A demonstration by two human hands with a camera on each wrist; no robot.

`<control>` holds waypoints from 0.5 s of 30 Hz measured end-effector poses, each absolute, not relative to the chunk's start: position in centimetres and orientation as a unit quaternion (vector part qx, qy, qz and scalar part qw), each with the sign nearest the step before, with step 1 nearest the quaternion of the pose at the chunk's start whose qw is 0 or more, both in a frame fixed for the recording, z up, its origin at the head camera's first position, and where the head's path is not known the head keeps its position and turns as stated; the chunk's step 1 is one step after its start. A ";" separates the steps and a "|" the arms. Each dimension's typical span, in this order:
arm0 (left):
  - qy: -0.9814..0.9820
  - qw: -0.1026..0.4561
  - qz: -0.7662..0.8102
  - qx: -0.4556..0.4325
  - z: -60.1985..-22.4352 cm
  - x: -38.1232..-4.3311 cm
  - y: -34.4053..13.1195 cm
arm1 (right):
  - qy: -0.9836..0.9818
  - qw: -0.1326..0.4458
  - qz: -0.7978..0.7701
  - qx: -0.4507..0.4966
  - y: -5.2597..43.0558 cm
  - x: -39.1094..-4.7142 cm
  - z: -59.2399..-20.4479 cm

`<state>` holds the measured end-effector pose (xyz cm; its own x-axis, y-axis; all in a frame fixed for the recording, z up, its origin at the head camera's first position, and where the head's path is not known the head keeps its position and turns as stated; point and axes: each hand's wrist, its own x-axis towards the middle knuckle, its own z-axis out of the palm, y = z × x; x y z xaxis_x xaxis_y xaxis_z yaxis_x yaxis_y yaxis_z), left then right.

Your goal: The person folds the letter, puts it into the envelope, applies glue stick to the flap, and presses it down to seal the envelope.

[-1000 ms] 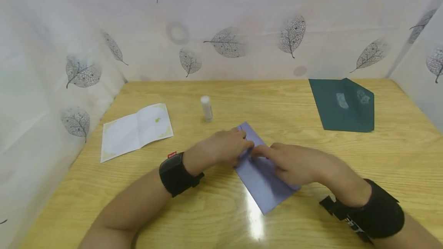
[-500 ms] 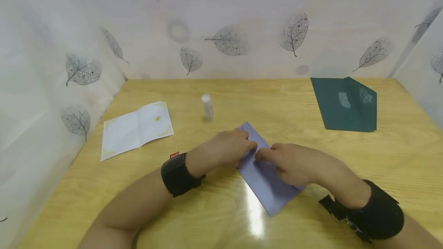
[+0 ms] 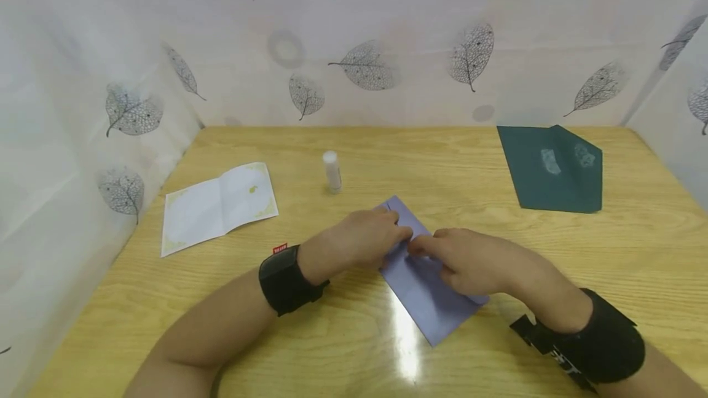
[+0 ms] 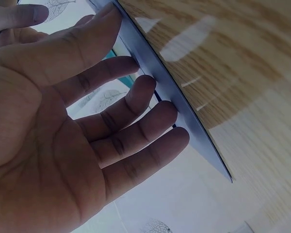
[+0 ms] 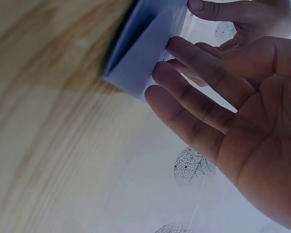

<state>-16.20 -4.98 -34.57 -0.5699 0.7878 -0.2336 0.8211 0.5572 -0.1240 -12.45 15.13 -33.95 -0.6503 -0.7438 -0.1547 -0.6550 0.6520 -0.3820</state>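
Note:
A lavender paper envelope [image 3: 423,306] lies slanted on the table beneath both hands. My left hand [image 3: 370,235] bends over its far left part, fingertips on the paper. In the left wrist view the slightly bent fingers [image 4: 140,141] touch the envelope [image 4: 200,145], with the thumb near its edge. Close beside it, my right hand [image 3: 467,260] presses its fingertips onto the envelope's right side. The right wrist view shows relaxed fingers [image 5: 184,107] against the envelope [image 5: 140,63], where a folded layer gapes at one end.
Behind the hands stands a white glue stick [image 3: 332,172]. A creased white card with yellow corner patterns [image 3: 193,217] lies at the left. At the back right is a dark green envelope [image 3: 533,180] with whitish patches. A leaf-print curtain [image 3: 415,17] hangs around the wooden table [image 3: 298,349].
The envelope and both hands have shifted slightly to the right since a second ago. Over the last half second they stay nearly still.

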 end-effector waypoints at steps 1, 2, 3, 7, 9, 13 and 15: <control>0.879 0.074 -0.111 0.458 -34.5 -16.2 -5.0 | 0.898 0.151 -0.144 -0.387 15.1 -12.4 -33.9; 0.878 0.072 -0.112 0.459 -34.5 -16.2 -4.9 | 0.900 0.152 -0.140 -0.384 15.1 -12.4 -33.8; 0.878 0.071 -0.113 0.459 -34.4 -16.2 -4.9 | 0.901 0.153 -0.137 -0.382 15.1 -12.3 -33.8; 0.880 0.076 -0.112 0.455 -34.3 -16.1 -4.9 | 0.901 0.159 -0.133 -0.381 15.1 -12.2 -33.5; 0.880 0.076 -0.112 0.455 -34.3 -16.1 -5.0 | 0.899 0.158 -0.132 -0.387 15.2 -12.1 -33.4; 0.880 0.064 -0.118 0.456 -34.4 -16.0 -5.0 | 0.893 0.156 -0.134 -0.400 15.4 -12.2 -33.4; 0.877 0.057 -0.122 0.460 -34.5 -16.1 -5.0 | 0.893 0.159 -0.133 -0.398 15.5 -12.2 -33.3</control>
<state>-16.08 -4.96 -34.51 -0.5696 0.7939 -0.2128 0.8219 0.5465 -0.1609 -12.24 15.48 -33.30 -0.6322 -0.7540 -0.1785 -0.6689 0.6473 -0.3654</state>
